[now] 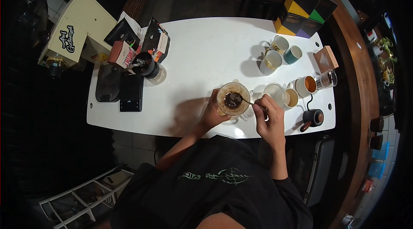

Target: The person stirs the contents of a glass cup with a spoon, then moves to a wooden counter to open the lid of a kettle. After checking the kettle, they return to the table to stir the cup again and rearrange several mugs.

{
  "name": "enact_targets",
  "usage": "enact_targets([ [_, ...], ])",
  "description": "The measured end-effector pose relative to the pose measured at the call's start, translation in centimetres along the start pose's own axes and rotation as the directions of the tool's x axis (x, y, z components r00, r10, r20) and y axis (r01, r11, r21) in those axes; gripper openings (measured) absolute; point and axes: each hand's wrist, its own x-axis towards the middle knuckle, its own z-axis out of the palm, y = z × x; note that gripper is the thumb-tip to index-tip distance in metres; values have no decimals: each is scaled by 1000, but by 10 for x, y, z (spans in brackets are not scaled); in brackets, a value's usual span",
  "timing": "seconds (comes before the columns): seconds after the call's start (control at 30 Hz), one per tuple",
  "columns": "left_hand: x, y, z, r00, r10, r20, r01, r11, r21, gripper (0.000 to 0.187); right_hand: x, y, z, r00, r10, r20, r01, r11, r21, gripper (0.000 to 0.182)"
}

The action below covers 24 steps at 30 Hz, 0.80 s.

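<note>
My left hand (pixel 214 113) is wrapped round the side of a coffee dripper (pixel 244 92) near the front edge of the white table. Inside it, a brown-stained paper filter (pixel 232 87) holds dark, wet coffee grounds (pixel 232 100). A thin spoon (pixel 249 102) is pinched in my right hand (pixel 271 119), its tip down in the grounds. Clear glass shows beneath the dripper, though most of it is hidden. Just beyond my right hand stand a glass vessel (pixel 275 93) and a cup with a light brown inside (pixel 291 98).
On the right are a gooseneck kettle (pixel 316 117), a white cup of amber liquid (pixel 304 86), a tipped glass (pixel 328 79) and several mugs (pixel 271 62). Boxes (pixel 301 12) stand at the back right. A black scale (pixel 130 95), coffee grinder (pixel 150 69) and bags (pixel 155 39) occupy the left.
</note>
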Motion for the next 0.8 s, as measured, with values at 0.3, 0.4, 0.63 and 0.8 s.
enact_targets([
  [0.3,-1,-6,-2,997,65,47,-71,986,153,83,-1,14,16,999,-33,-17,32,999,-16,8],
  [0.4,0,-2,0,1000,-3,23,4,999,-47,80,-2,18,16,996,-78,-53,73,993,-88,8],
  [0.63,1,-4,-2,999,35,9,-36,996,80,79,-4,16,20,999,31,28,-29,998,-61,8],
  [0.8,1,-11,-1,1000,20,19,-21,998,59,81,-4,7,15,999,50,-12,-50,999,8,7],
])
